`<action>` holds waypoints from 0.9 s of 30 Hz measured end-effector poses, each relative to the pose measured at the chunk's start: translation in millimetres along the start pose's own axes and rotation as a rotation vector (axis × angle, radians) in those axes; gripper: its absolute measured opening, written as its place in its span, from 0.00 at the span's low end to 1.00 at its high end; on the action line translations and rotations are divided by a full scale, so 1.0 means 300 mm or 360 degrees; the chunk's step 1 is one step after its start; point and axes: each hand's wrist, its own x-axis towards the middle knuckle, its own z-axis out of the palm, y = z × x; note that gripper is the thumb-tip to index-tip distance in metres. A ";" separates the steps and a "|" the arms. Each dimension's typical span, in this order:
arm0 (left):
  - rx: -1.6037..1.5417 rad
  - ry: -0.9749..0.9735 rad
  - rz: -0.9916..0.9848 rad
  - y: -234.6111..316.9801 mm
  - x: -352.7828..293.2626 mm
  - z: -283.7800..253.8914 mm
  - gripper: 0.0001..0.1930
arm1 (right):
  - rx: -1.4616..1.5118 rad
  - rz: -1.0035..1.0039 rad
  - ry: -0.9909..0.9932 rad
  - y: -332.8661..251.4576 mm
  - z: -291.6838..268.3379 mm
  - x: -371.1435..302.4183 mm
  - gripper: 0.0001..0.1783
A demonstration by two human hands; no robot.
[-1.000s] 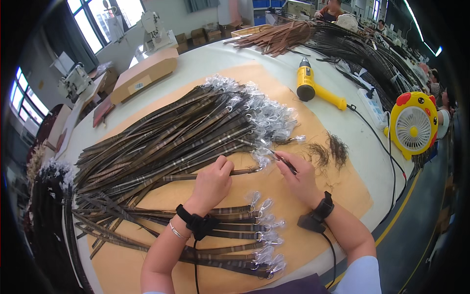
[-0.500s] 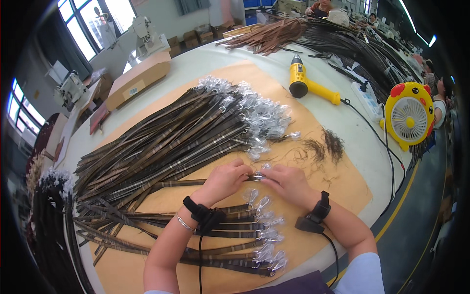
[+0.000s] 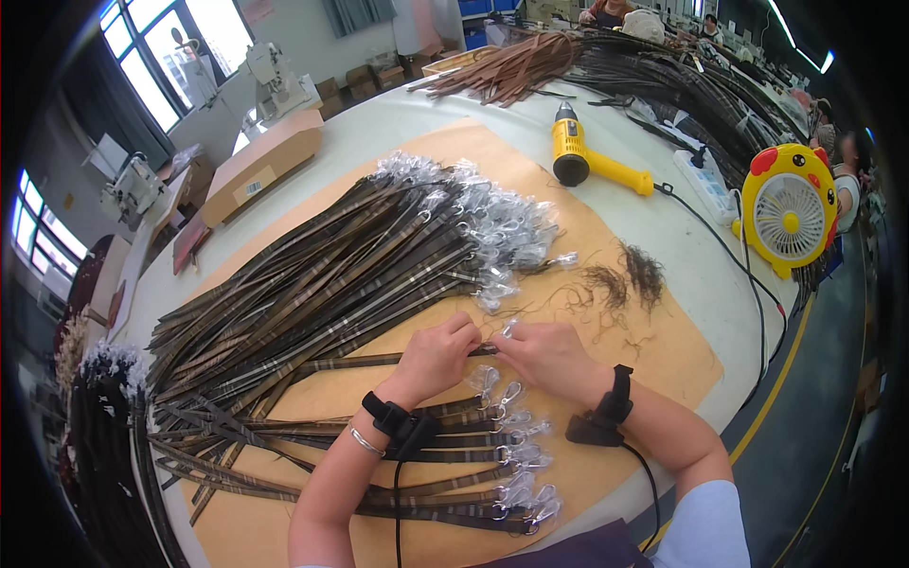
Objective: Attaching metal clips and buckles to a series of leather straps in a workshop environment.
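Observation:
A dark striped strap (image 3: 355, 362) runs from the left into my left hand (image 3: 436, 358), whose fingers are closed round it close to its end. Facing it, my right hand (image 3: 551, 360) pinches the strap's end, and a plastic-wrapped metal hook (image 3: 509, 328) pokes out above those fingers. The exact grip between the fingertips is hidden. Just below my hands lies a spread row of similar straps (image 3: 454, 440), their wrapped hooks (image 3: 521, 454) at the right ends. Beyond my hands rests a large bundle of straps (image 3: 322, 256), with wrapped hooks (image 3: 507, 227) massed at its right end.
Dark loose threads (image 3: 644, 275) lie right of the bundle on brown paper (image 3: 663, 341). Farther back are a yellow heat gun (image 3: 592, 161), a power strip (image 3: 703, 180) and a yellow fan (image 3: 791, 213). Brown straps (image 3: 502, 71) cover the far edge; dark straps (image 3: 104, 454) hang at left.
The whole view has shifted slightly. My hands have stayed together at the strap's end; the right fingers have turned a little, and the hook now stands up above them.

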 end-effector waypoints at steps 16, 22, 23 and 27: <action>0.0016 -0.0046 -0.0070 0.004 0.008 0.015 0.03 | 0.0153 0.0093 -0.0092 -0.005 -0.015 0.013 0.05; 0.0023 -0.0077 -0.0105 -0.007 -0.002 0.014 0.03 | 0.0261 0.0127 -0.0105 0.017 0.007 0.006 0.09; -0.0032 -0.0007 -0.0191 -0.010 -0.010 0.012 0.04 | 0.0263 0.0122 -0.0099 0.024 0.016 0.000 0.09; -0.0147 -0.0009 -0.0258 0.007 -0.003 -0.019 0.06 | 0.0357 0.0192 0.0008 0.041 0.017 -0.022 0.09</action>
